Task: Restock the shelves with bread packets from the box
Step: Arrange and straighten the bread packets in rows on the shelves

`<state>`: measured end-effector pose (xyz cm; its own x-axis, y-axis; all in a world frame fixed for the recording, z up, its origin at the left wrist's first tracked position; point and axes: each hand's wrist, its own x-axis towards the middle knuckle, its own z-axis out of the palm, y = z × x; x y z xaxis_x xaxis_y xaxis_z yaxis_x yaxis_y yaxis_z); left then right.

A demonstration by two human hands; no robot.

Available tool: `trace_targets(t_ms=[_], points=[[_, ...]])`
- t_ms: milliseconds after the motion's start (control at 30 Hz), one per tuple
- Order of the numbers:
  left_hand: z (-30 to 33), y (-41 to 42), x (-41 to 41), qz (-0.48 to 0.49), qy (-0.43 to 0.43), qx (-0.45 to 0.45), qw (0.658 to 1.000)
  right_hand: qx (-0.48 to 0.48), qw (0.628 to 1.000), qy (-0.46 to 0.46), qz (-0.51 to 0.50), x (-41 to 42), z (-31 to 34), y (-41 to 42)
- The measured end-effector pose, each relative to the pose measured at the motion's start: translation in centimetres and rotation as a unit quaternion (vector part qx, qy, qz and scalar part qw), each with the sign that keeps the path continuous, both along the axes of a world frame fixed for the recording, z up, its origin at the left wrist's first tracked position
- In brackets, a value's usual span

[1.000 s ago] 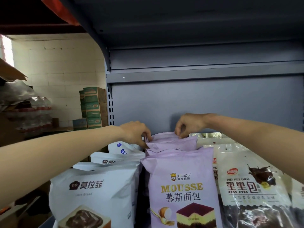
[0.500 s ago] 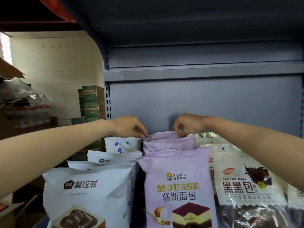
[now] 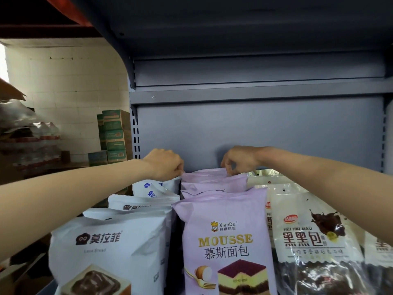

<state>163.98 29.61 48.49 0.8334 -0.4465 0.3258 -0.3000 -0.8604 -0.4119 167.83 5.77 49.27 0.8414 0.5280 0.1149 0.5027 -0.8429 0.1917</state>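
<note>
A row of purple mousse bread packets (image 3: 225, 235) stands on the grey shelf, one behind another. At the back of that row, my left hand (image 3: 164, 165) pinches the top left corner of the rearmost purple packet (image 3: 204, 175). My right hand (image 3: 239, 159) pinches the same packet's top right edge. Both arms reach in over the front packets. White lava bread packets (image 3: 108, 248) fill the row on the left, and cream-and-dark bread packets (image 3: 310, 235) fill the row on the right. The box is not in view.
The shelf's grey back panel (image 3: 255, 128) rises behind the packets, with the upper shelf (image 3: 234, 28) close overhead. Past the shelf's left upright stand stacked green cartons (image 3: 113, 135) and shrink-wrapped water bottles (image 3: 42, 141) against a white tiled wall.
Both hands have stayed on the rearmost purple packet's top edge. The left hand has shifted slightly up and back, and the packet's top stands a little straighter.
</note>
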Motion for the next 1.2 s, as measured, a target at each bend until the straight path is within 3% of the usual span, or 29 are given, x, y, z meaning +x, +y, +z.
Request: trace_targets(t_ms=[267, 400, 500, 667, 767, 833, 933, 1033, 1200], points=[[0.1, 0.1, -0.8, -0.025, 0.095, -0.087, 0.991, 0.053, 0.998, 0.039, 0.020, -1.9, 0.4, -0.4], [1.6, -0.4, -2.3, -0.057, 0.092, -0.140, 0.984, 0.152, 0.987, 0.035, 0.049, -5.6, 1.9, -1.0], [2.9, -1.1, -5.2, -0.102, 0.092, -0.183, 0.974, 0.233, 0.969, -0.012, 0.083, -9.8, 2.7, -1.4], [2.9, -2.1, -12.1, -0.150, 0.079, -0.200, 0.965, 0.260, 0.943, -0.180, 0.104, -17.0, 0.4, -2.6], [1.8, -2.9, -16.9, -0.160, 0.001, -0.153, 0.975, 0.305, 0.912, -0.258, 0.094, -20.9, -2.9, -2.8], [-0.2, -3.6, -19.7, -0.180, -0.076, -0.169, 0.966, 0.335, 0.897, -0.274, 0.091, -23.4, -5.5, -2.6], [-4.9, -4.9, -23.1, -0.218, -0.155, -0.302, 0.915, 0.340, 0.909, -0.231, 0.061, -26.3, -8.9, -2.1], [-9.2, -5.9, -24.2, -0.175, -0.160, -0.421, 0.876, 0.292, 0.939, -0.181, 0.014, -27.2, -11.3, -1.9], [-13.4, -7.1, -23.7, -0.128, -0.109, -0.463, 0.871, 0.281, 0.957, -0.072, 0.016, -26.4, -13.9, -1.5]])
